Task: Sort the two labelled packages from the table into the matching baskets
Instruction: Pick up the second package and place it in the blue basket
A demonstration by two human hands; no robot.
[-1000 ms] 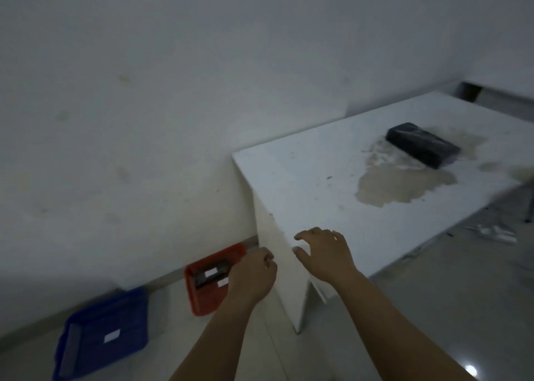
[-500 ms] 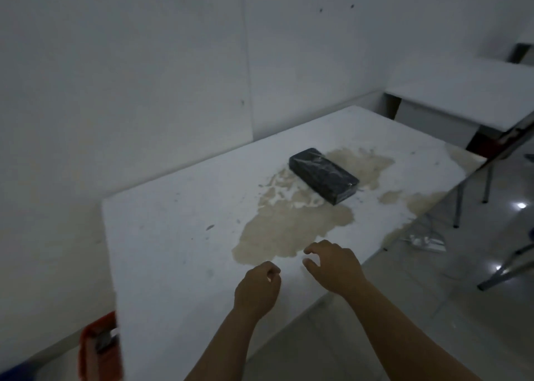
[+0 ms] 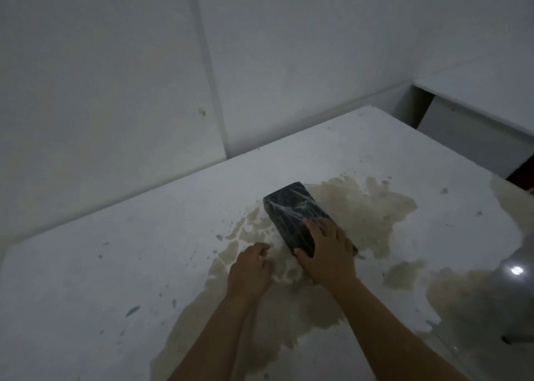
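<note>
A: right hand (image 3: 328, 252)?
B: laid over the near end of the black package (image 3: 297, 219), palm down, fingers (image 3: 316, 226) spread on its top, thumb (image 3: 302, 256) pressed at the near left edge. Touching it for sure, but whether it's clamped round it I can't tell

A: ok. package location?
B: flat on the white table (image 3: 115, 265), mid-table, wrapped in shiny clear film, long side running diagonally away to the left. It sits on a big tan stain (image 3: 370, 207) that spreads right and toward the near edge

A: label visible?
B: can't tell, too dark and glossy

A: left hand (image 3: 251, 271)?
B: just beside the right hand, to its left, fingers curled in loosely, nothing in it. Near the package's near corner, not touching it as far as I can see

A: anything else?
B: white wall (image 3: 115, 77) behind the table, second white table (image 3: 476, 97) at far right, well apart
</note>
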